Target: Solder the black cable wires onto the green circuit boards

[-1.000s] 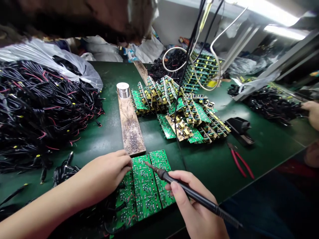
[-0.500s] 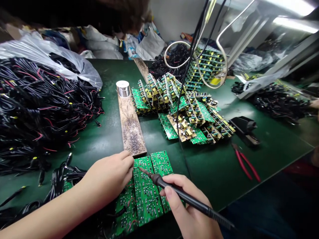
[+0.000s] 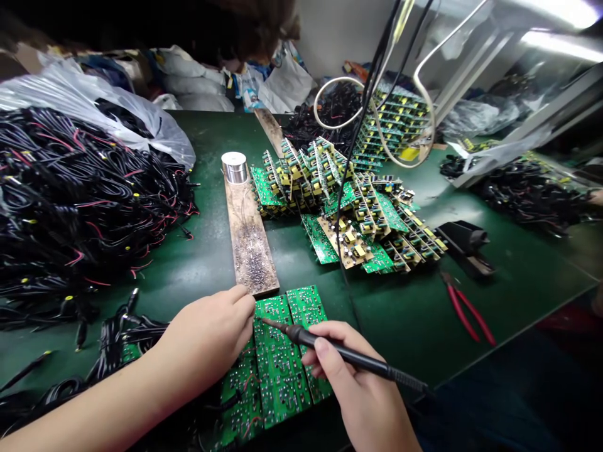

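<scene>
Several green circuit boards (image 3: 282,364) lie solder side up in a row at the table's near edge. My right hand (image 3: 362,389) is wrapped round a black soldering iron (image 3: 348,355), its tip touching the upper left corner of the middle board. My left hand (image 3: 211,336) rests on the leftmost board with the fingers pinched together right beside the tip; what they hold is too thin to make out. A wooden strip (image 3: 247,235) flecked with solder lies just beyond, with a solder spool (image 3: 234,167) at its far end.
A big heap of black cables (image 3: 75,201) fills the left. Piles of populated boards (image 3: 348,201) sit mid-table, more stacked behind (image 3: 396,122). Red-handled pliers (image 3: 466,311) and a black tool stand (image 3: 464,245) lie right. Cords (image 3: 367,94) hang from above. Another person's hand (image 3: 596,198) shows far right.
The soldering iron's tip has slid left along the middle board toward my left fingers, and the iron's handle has lowered. My left hand has stayed put.
</scene>
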Tool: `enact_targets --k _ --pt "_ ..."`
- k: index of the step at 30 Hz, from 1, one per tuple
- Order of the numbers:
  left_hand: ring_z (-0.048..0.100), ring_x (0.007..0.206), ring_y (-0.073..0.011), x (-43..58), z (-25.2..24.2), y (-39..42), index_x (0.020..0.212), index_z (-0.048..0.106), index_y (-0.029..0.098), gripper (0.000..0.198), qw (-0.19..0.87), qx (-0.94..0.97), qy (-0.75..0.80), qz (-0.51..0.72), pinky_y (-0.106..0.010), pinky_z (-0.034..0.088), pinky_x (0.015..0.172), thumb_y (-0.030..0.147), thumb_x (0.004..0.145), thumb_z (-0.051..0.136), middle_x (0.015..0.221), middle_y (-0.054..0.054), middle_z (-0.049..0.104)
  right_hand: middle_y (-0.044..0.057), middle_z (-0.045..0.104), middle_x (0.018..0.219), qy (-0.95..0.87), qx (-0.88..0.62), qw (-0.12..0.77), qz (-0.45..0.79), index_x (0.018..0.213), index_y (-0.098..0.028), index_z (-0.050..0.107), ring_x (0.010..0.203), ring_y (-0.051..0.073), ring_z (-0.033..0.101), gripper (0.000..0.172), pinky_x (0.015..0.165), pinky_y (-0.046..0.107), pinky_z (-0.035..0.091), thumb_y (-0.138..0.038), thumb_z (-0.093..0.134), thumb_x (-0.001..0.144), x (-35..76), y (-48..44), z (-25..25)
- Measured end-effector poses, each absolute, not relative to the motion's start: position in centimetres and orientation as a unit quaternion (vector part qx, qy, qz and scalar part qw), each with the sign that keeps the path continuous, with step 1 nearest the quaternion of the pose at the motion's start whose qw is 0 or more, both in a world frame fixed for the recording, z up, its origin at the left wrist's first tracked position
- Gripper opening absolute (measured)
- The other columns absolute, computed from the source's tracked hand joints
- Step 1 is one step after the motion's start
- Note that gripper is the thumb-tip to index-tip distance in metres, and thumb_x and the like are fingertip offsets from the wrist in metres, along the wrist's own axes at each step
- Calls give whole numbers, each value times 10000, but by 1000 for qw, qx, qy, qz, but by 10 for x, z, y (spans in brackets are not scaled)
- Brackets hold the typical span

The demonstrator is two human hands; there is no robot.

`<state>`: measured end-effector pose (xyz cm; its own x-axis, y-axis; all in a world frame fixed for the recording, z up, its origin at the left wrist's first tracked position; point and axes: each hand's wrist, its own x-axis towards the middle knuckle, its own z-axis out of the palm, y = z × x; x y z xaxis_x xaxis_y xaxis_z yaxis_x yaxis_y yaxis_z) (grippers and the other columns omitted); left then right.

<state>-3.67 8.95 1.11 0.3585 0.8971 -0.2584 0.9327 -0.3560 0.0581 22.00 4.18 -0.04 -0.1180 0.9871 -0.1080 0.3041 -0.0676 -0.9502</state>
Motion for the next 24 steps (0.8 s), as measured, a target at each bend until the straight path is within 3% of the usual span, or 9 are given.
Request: enact_targets --k 6,17,24 --pt "767 927 -298 -35 13 90 1025 710 199 267 105 819 554 -105 -443 623 797 196 1111 458 1053 -96 719 31 859 914 -551 -557 365 503 1180 -266 815 814 167 813 358 736 199 665 -574 633 1165 219 42 3" --pt "763 916 -289 -33 14 89 1026 736 193 244 99 814 563 -100 -413 615 778 190 1094 501 1045 -107 733 45 857 900 -544 -565 362 504 1148 -251 815 807 183 814 405 742 221 688 -618 645 1147 216 45 7" --pt "777 950 -315 -31 15 91 1060 735 186 244 108 811 565 -106 -447 641 823 173 1096 493 1069 -113 732 17 855 885 -597 -552 359 459 1132 -266 815 794 165 820 288 721 191 659 -490 636 1157 212 44 12"
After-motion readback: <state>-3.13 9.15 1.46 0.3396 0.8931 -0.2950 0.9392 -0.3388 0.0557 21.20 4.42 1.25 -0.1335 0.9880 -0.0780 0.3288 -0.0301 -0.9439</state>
